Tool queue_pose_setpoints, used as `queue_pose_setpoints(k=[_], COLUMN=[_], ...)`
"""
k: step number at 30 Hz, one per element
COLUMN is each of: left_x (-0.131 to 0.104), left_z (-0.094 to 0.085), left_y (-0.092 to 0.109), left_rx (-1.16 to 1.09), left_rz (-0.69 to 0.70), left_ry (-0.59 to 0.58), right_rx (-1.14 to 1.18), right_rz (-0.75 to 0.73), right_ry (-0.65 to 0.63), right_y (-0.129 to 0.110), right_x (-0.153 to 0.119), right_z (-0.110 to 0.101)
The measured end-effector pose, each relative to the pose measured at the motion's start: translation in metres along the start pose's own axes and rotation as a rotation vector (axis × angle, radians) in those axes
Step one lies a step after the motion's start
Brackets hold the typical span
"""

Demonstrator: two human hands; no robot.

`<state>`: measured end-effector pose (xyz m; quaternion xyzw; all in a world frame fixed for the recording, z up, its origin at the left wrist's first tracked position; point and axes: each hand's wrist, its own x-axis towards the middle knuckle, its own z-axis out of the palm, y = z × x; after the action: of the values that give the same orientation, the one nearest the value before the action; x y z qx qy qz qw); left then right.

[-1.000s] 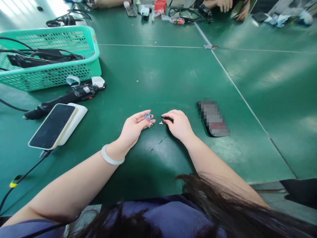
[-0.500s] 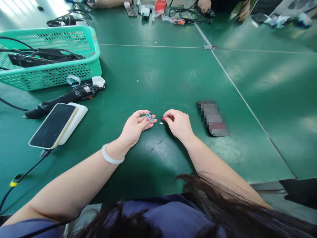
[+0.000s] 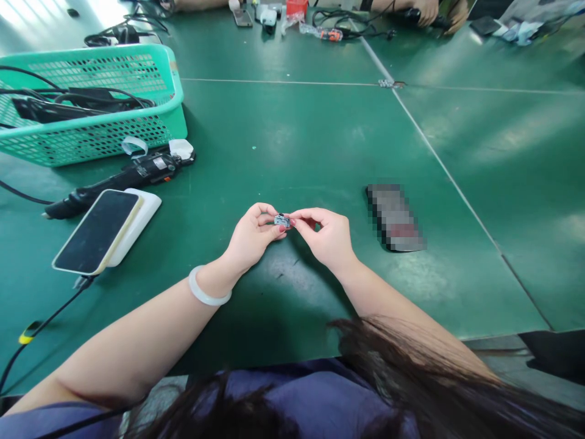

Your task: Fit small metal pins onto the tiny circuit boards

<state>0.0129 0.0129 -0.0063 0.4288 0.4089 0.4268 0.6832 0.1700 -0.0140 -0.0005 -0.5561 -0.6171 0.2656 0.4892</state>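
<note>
Between the thumb and fingers of my left hand (image 3: pixel 250 238) is a small grey-blue part (image 3: pixel 282 221), held just above the green table (image 3: pixel 283 152). My right hand (image 3: pixel 325 235) meets it from the right, thumb and index finger pinched together at the part's right end. Whether a tiny piece sits in that pinch is too small to tell. The fingertips of both hands nearly touch.
A dark phone-like object (image 3: pixel 395 218), pixelated, lies right of my hands. To the left are a phone (image 3: pixel 98 231) on a white block, a black power screwdriver (image 3: pixel 132 177) and a green basket (image 3: pixel 91 137) of cables. Another person's hands (image 3: pixel 427 11) are across the table.
My right hand has moved left and up to the part in my left hand. The part has turned and shifted slightly right. The small white bits on the table no longer show.
</note>
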Motion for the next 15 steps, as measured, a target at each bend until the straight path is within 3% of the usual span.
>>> queue_pose_setpoints(k=[9,15], left_x=[-0.0033,-0.002], left_z=[0.0034,0.0027], left_y=[0.0012,0.001], left_rx=[0.06,-0.019], left_rz=[0.025,-0.001], left_ry=[-0.006,-0.005], right_rx=[-0.057,-0.056], right_rz=[0.019,0.048], right_ry=[0.022,-0.005], right_y=[-0.0063,-0.007], right_x=[-0.0026,-0.0041], right_z=[0.0038,0.0056])
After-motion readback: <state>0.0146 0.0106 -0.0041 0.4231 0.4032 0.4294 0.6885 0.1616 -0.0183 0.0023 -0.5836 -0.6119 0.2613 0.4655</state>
